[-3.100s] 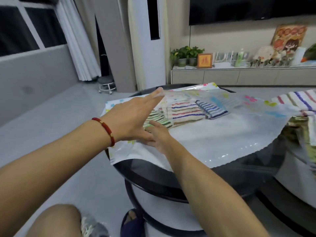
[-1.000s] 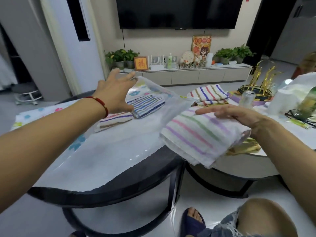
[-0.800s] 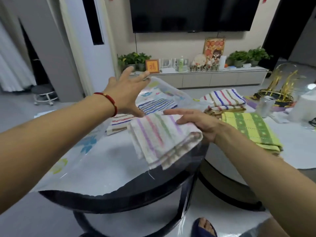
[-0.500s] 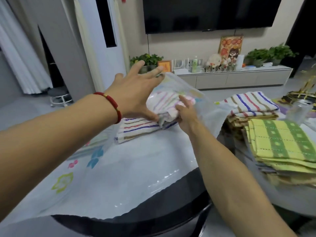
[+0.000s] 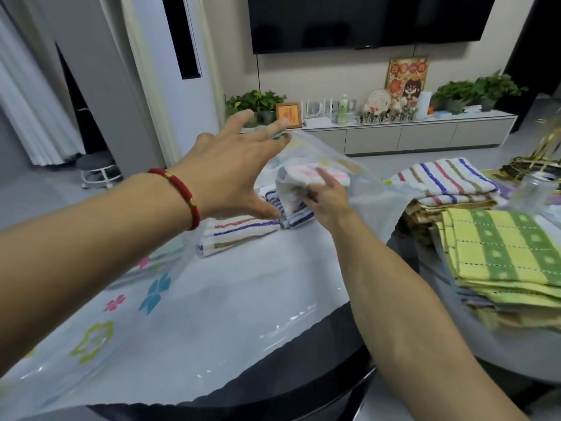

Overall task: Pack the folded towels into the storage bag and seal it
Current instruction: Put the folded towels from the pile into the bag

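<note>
Clear plastic printed with coloured flowers, the storage bag (image 5: 188, 302) lies flat across a round dark table (image 5: 303, 369) and fills the lower left and centre of the frame; its serrated near edge reaches the table's rim at lower centre, and the rim curves away bare toward the lower right. Left hand (image 5: 233, 168), with a red bracelet (image 5: 179, 192) on the wrist, is spread with fingers extended, thumb below, lifting the bag's top layer at centre frame so the mouth gapes toward the right. Right hand (image 5: 326, 199) reaches into that gap from the right and grips a pastel-striped folded towel (image 5: 306, 180), which sits under the raised film atop a blue-striped towel (image 5: 293, 212); beside these, just left, a red-and-blue striped towel (image 5: 236, 233) lies inside the bag, close under the left palm. Room inside the bag stretches open toward the lower left, where only flat film shows. At right, on a second lighter table (image 5: 485, 360) close beside the dark one, a green-and-yellow towel stack (image 5: 498, 262) sits at the right edge of the frame, and a striped stack (image 5: 446, 183) lies behind it, near the bag's mouth. A small orange frame (image 5: 288, 114) on the far cabinet, upper centre, bears one red character, too small to read.
</note>
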Tool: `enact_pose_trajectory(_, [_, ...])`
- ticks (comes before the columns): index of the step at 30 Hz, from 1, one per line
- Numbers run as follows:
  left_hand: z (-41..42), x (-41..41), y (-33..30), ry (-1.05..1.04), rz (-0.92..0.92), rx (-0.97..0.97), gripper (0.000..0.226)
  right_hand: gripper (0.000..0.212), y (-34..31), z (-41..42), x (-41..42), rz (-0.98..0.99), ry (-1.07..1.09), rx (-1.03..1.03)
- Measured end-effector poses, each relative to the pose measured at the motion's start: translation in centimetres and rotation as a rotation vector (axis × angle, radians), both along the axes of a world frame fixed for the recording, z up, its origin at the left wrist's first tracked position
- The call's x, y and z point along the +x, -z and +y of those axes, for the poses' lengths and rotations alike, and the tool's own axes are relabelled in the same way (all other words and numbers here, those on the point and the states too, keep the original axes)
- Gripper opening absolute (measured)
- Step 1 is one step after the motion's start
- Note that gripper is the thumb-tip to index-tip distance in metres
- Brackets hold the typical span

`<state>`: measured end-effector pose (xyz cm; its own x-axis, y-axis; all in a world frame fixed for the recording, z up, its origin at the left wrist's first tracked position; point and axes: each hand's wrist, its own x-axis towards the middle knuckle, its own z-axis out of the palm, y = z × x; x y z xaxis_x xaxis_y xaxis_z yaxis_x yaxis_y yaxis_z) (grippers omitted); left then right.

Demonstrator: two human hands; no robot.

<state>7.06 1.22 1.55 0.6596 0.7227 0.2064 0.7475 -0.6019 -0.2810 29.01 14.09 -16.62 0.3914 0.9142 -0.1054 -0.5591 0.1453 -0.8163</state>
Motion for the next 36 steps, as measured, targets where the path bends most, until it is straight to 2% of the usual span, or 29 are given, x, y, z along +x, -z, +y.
enact_pose_trajectory(2, [-0.2, 0.1, 0.2, 0.002, -0.004, -0.006, 0.117, 0.056, 1.2, -0.5, 0.8, -0.177, -0.023, -0.202])
enact_pose_trajectory(4, [-0.5, 0.4, 0.7, 0.006, -0.003, -0.009, 0.115, 0.058, 2.1, -1.5, 1.7, -0.49, 0.025, -0.317])
enact_pose_trajectory(5, [-0.7, 0.6, 1.0, 0.009, -0.002, -0.009, 0.113, 0.056, 1.8, -2.8, 2.0, -0.63, 0.028, -0.336])
enact_pose_trajectory(8, [-1.2, 1.5, 2.0, 0.015, -0.009, -0.011, 0.108, 0.043, -0.6, -8.7, 2.5, -0.84, -0.077, -0.312])
enact_pose_trajectory(12, [-1.7, 2.5, 3.8, 0.035, -0.036, -0.028, 0.099, 0.021, -3.3, -18.5, 5.0, -1.228, -0.196, -0.234])
enact_pose_trajectory(14, [-1.9, 3.0, 4.8, 0.048, -0.055, -0.05, 0.097, 0.019, -3.7, -22.7, 7.8, -1.324, -0.05, -0.235])
enact_pose_trajectory(16, [-1.8, 3.6, 5.6, 0.049, -0.061, -0.066, 0.095, 0.019, -3.3, -25.5, 11.9, -1.44, 0.213, -0.277])
enact_pose_trajectory(18, [-1.8, 4.3, 6.0, 0.042, -0.058, -0.082, 0.095, 0.018, -2.2, -27.0, 16.9, -1.567, 0.397, -0.448])
enact_pose_trajectory(20, [-1.7, 4.9, 6.2, 0.035, -0.062, -0.096, 0.095, 0.027, -0.5, -27.2, 21.5, -1.666, 0.424, -0.721])
enact_pose_trajectory(22, [-1.5, 5.3, 6.3, 0.029, -0.066, -0.093, 0.096, 0.036, 0.6, -26.9, 24.4, -1.636, 0.34, -0.981])
enact_pose_trajectory(24, [-1.5, 5.5, 6.5, 0.022, -0.064, -0.092, 0.096, 0.038, 0.7, -26.5, 25.6, -1.583, 0.259, -1.075])
enact_pose_trajectory(29, [-2.2, 4.7, 6.8, -0.001, -0.067, -0.084, 0.086, 0.041, -0.2, -25.9, 27.0, -1.572, 0.306, -0.958])
enact_pose_trajectory(31, [-3.1, 4.0, 6.9, -0.034, -0.081, -0.087, 0.076, 0.044, -1.3, -25.8, 27.1, -1.373, 0.211, -0.886])
enact_pose_trajectory(34, [-4.4, 2.5, 7.2, -0.098, -0.121, -0.102, 0.063, 0.046, -3.6, -27.1, 26.2, -0.792, 0.039, -0.685])
enact_pose_trajectory(36, [-5.3, 1.1, 7.6, -0.146, -0.119, -0.101, 0.059, 0.049, -5.0, -28.6, 24.7, -0.52, -0.096, -0.568])
